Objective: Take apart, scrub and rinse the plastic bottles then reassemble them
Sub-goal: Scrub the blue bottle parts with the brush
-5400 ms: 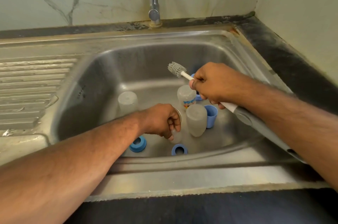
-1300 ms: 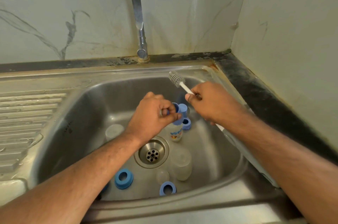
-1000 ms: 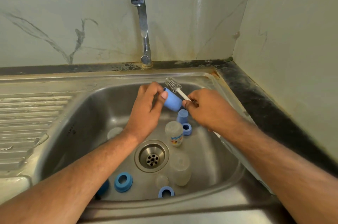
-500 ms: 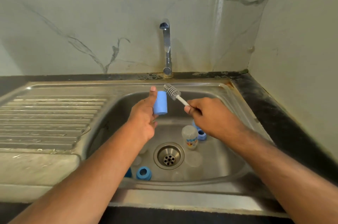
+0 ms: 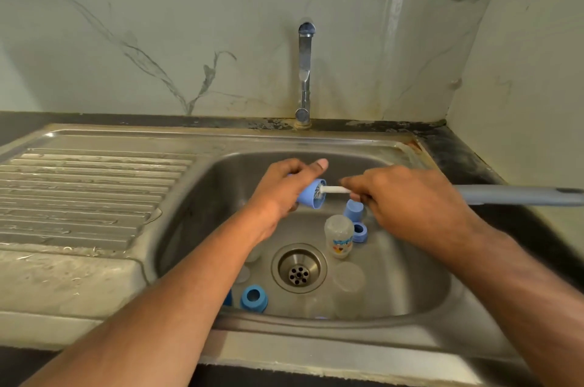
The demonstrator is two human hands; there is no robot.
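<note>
Blue cap (image 5: pixel 311 193): held over the steel sink (image 5: pixel 407 279), tipped on its side, open mouth facing right.
Left hand (image 5: pixel 284 190): reaching in from the lower left, fingers (image 5: pixel 286 169) curled round the cap, thumb stretched along its top edge.
Right hand (image 5: pixel 407 197): coming in from the right, back of the hand up, fingers wrapped on the bottle brush (image 5: pixel 335 189) near its white neck.
Brush: lying level, bristle head pushed inside the cap's mouth, grey handle running out past the right edge of view.
Bottle with printed label (image 5: pixel 338 236): standing upright on the sink floor, just right of the drain (image 5: pixel 299 268).
Other blue parts: a second cap (image 5: pixel 354 210) and a ring (image 5: pixel 359 232) behind the bottle; another ring (image 5: pixel 253 298) near the front wall, left of the drain.
Clear parts: a pale cup-like piece (image 5: pixel 348 279) lying front right of the drain, hard to make out.
Tap (image 5: pixel 305 73): upright at the back rim, no water seen running.
Draining board (image 5: pixel 88 193): ribbed, wet, to the left.
</note>
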